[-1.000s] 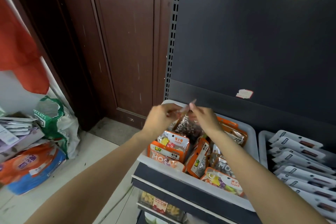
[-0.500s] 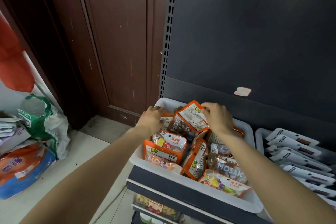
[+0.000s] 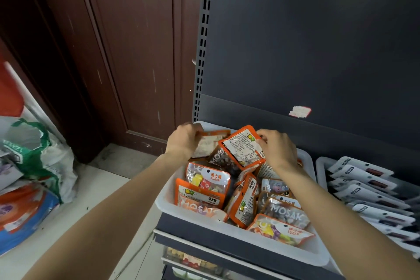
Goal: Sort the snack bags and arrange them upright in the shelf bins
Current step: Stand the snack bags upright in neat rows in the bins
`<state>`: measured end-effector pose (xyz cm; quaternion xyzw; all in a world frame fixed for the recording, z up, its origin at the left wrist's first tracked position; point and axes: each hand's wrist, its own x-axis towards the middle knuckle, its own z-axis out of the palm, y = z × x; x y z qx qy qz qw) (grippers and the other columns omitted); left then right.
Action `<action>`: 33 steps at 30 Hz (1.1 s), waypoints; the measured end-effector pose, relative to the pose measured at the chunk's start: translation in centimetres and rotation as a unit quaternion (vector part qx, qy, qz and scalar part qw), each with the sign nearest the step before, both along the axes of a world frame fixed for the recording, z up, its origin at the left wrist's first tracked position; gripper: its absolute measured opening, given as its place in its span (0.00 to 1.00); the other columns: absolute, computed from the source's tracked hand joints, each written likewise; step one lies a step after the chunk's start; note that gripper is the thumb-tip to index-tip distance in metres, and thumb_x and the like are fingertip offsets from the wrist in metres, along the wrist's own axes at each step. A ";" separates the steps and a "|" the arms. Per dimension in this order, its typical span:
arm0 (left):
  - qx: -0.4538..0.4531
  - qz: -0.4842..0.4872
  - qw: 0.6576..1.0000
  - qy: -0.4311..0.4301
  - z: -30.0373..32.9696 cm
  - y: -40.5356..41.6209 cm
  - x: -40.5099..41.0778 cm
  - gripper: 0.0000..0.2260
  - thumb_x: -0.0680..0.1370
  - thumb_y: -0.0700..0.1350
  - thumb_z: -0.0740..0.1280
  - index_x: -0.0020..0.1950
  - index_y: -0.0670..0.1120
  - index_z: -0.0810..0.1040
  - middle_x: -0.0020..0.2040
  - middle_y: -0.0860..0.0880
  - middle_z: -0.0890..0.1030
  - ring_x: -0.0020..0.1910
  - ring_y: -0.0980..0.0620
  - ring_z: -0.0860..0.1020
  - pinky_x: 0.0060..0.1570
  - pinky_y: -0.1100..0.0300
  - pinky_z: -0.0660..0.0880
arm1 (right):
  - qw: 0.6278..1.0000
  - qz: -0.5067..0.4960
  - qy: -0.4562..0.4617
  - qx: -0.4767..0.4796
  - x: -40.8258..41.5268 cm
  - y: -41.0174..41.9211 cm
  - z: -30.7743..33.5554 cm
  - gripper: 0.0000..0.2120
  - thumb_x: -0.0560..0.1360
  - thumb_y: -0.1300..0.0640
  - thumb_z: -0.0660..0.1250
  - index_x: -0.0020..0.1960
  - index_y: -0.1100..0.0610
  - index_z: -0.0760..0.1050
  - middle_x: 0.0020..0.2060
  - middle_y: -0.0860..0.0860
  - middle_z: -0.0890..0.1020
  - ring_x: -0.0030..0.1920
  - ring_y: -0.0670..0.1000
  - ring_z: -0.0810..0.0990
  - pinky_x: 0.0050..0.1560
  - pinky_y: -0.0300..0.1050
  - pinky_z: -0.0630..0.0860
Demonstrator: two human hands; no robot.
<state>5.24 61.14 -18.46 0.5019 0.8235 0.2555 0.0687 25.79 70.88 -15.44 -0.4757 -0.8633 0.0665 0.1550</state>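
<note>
- Two bare hands reach into the white bin point(image 3: 169, 200) at the left end of the shelf point(image 3: 204, 232), over its back edge.
- Right hand point(image 3: 278, 149) has its fingers curled on the top corner of an orange-edged snack bag point(image 3: 244, 146), which tilts with its label side up over the other bags.
- Left hand point(image 3: 183, 141) grips a pale bag point(image 3: 210, 145) at the bin's back left corner.
- More candy bags point(image 3: 204, 191) stand and lean toward the bin's front.
- Beside it on the right, a second bin point(image 3: 319, 166) holds a row of white packets point(image 3: 363, 191).
</note>
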 end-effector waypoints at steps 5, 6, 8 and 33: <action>0.071 0.006 0.997 -0.021 1.0 -1.7 0.5 0.08 0.77 0.41 0.64 0.52 0.48 0.81 0.49 0.46 0.80 0.46 0.44 0.79 0.41 0.54 0.75 | 0.995 -0.035 0.035 0.083 1.4 -0.4 0.8 0.13 0.80 0.60 0.61 0.62 0.54 0.77 0.50 0.53 0.83 0.49 0.55 0.82 0.38 0.42 0.73; 0.076 0.006 0.997 -0.025 1.1 -1.8 1.0 0.08 0.77 0.42 0.64 0.51 0.48 0.81 0.48 0.47 0.81 0.45 0.45 0.79 0.40 0.54 0.76 | 0.994 -0.029 0.034 0.102 1.9 -0.4 1.0 0.13 0.79 0.61 0.62 0.62 0.54 0.77 0.49 0.54 0.83 0.48 0.55 0.82 0.38 0.44 0.74; 0.078 -0.001 0.997 -0.029 1.6 -1.9 2.4 0.06 0.77 0.45 0.66 0.50 0.48 0.82 0.46 0.48 0.81 0.43 0.47 0.80 0.40 0.54 0.77 | 0.993 -0.014 0.014 0.115 2.9 -0.6 1.1 0.13 0.78 0.62 0.64 0.62 0.55 0.77 0.48 0.54 0.83 0.46 0.55 0.82 0.37 0.43 0.75; 0.075 0.017 0.978 -0.192 1.0 2.1 9.4 0.12 0.79 0.36 0.61 0.58 0.43 0.81 0.57 0.44 0.81 0.55 0.45 0.79 0.59 0.60 0.72 | 0.965 0.095 -0.109 -0.219 7.8 0.0 -2.1 0.34 0.75 0.48 0.67 0.76 0.46 0.55 0.76 0.47 0.57 0.75 0.51 0.57 0.72 0.52 0.60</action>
